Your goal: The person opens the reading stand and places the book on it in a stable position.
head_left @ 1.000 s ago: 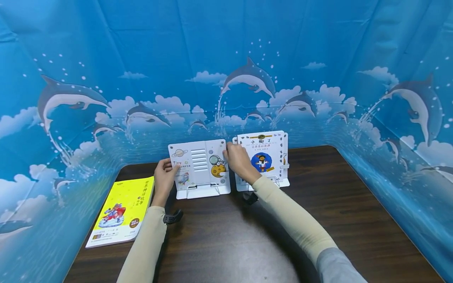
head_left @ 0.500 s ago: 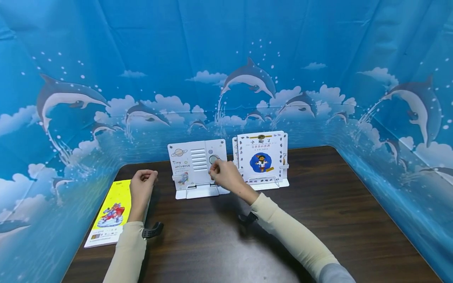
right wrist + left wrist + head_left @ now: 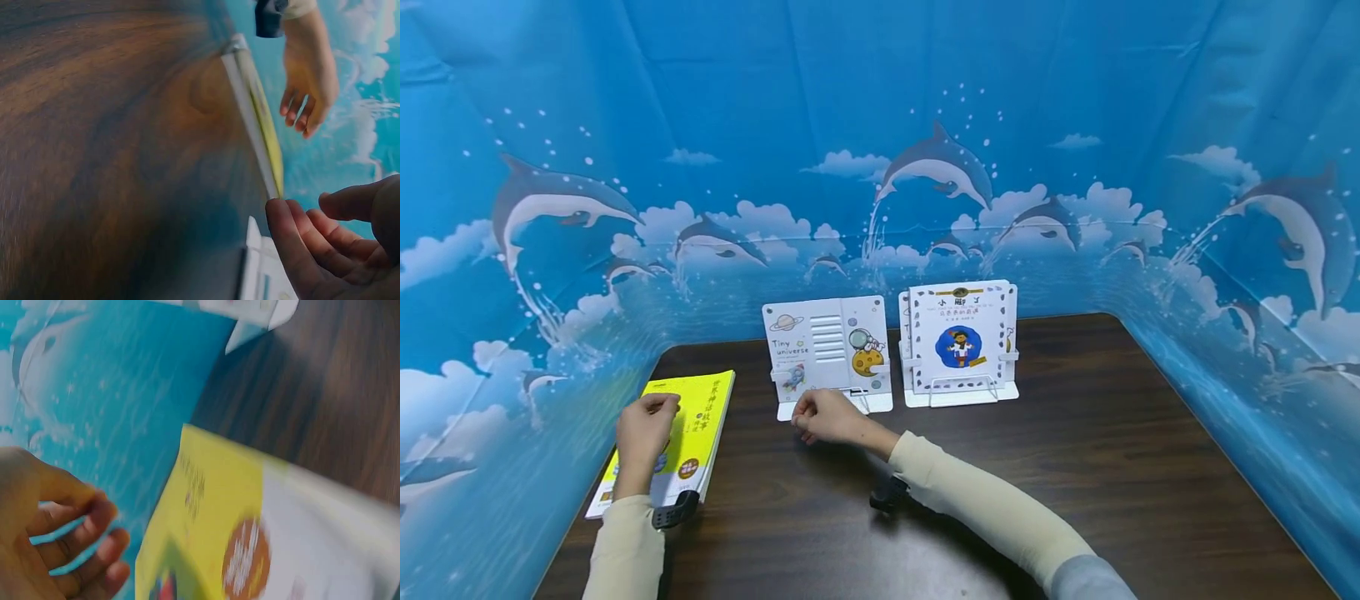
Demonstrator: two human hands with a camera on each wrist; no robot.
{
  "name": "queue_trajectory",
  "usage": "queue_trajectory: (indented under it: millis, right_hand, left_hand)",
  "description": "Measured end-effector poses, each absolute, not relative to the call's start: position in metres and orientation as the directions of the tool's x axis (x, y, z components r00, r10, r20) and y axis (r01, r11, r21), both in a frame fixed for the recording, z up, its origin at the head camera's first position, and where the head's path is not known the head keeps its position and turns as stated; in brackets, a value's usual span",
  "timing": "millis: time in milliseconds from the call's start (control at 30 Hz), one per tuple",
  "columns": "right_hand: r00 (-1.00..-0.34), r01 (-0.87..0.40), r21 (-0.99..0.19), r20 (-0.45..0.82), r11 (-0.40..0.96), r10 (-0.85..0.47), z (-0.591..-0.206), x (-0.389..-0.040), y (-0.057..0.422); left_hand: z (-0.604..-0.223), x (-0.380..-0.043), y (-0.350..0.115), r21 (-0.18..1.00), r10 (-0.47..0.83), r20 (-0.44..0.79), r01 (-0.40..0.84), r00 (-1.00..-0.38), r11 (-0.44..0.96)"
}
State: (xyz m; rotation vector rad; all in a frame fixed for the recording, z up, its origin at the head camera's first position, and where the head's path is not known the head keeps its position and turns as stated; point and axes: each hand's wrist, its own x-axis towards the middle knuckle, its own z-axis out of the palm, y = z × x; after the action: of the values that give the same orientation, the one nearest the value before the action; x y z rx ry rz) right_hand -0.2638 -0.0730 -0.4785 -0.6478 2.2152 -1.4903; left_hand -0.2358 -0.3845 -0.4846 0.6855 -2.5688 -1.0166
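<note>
My left hand [image 3: 642,442] is over the yellow-covered book [image 3: 711,396] at the table's left side, hiding part of its cover. In the left wrist view its fingers [image 3: 103,519] are loosely bent, with nothing between them. Low in front of a white book stand [image 3: 793,321] printed "Tiny universe" is my right hand [image 3: 831,417], covering the stand's lower left part. The right wrist view shows that hand's fingers [image 3: 294,234] loosely bent and holding nothing. To the right, a white picture book [image 3: 958,304] with a blue round picture stands upright on a second white stand [image 3: 1011,392].
The dark wooden table [image 3: 1037,483] carries both stands near its back edge, side by side with a narrow gap. A blue curtain [image 3: 850,100] printed with dolphins and clouds encloses the back and sides.
Both hands have left the "Tiny universe" stand. The left went left to above the yellow book; the right came down and left from the stand's upper right corner. The view shifted slightly.
</note>
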Motion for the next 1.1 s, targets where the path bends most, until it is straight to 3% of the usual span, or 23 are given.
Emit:
queue_trajectory:
  millis: [200, 400, 767, 1100]
  right_hand:
    - [-0.796, -0.094, -0.939, -0.129, 0.331, -0.591, -0.484, -0.259, -0.097]
    - [-0.805, -0.078, -0.920, -0.170, 0.385, -0.568, -0.486, -0.255, -0.115]
    - [-0.810, 0.017, -0.940, -0.213, 0.342, -0.546, -0.497, -0.250, -0.125]
    - [-0.764, 0.055, -0.951, -0.237, 0.305, -0.601, -0.498, -0.249, -0.128]
  left_hand:
    - [-0.490, -0.217, -0.406, 0.595, -0.602, 0.021, -0.474, -0.798, 0.649]
    - [-0.497, -0.208, -0.413, 0.527, -0.592, -0.112, -0.553, -0.798, 0.646]
    - [-0.501, -0.209, -0.410, 0.591, -0.616, -0.206, -0.598, -0.760, 0.541]
    - [-0.505, -0.214, -0.392, 0.740, -0.570, -0.192, -0.499, -0.799, 0.451]
